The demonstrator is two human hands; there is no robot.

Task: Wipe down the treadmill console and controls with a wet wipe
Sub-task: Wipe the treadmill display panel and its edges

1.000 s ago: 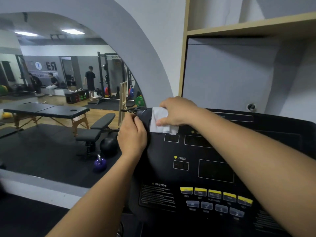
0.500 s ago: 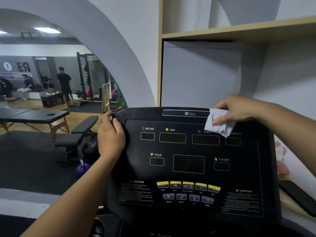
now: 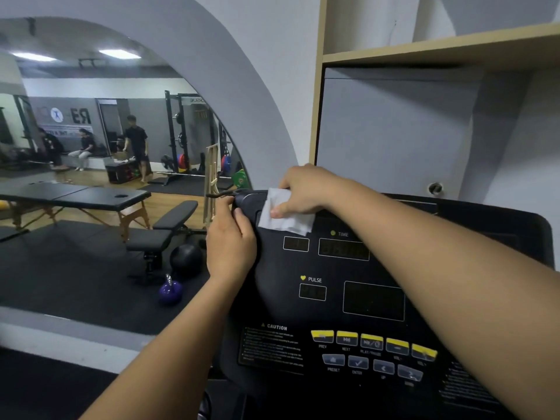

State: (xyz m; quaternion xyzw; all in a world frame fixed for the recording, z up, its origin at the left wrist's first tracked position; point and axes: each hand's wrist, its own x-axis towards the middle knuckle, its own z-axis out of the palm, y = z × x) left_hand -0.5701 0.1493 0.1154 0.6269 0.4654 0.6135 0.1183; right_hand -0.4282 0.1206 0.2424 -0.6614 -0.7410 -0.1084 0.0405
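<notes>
Here, my right hand (image 3: 306,189) pinches the wet wipe (image 3: 285,221) on the console (image 3: 278,268) corner, my left hand (image 3: 231,244) seemingly gripping its edge.

Arched mirror (image 3: 91,177) — grey wall (image 3: 257,71), wooden shelf (image 3: 439,50)

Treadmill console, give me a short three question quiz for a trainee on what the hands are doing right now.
1. True or false: the right hand holds the wet wipe against the upper left corner of the console.
2. What is the left hand doing? A: gripping the console's left edge. B: holding the wet wipe. C: hanging free at the person's side.
3. Fill the blank: the word printed beside the yellow heart is ____.

Key: 1 true; 2 A; 3 PULSE.
</notes>
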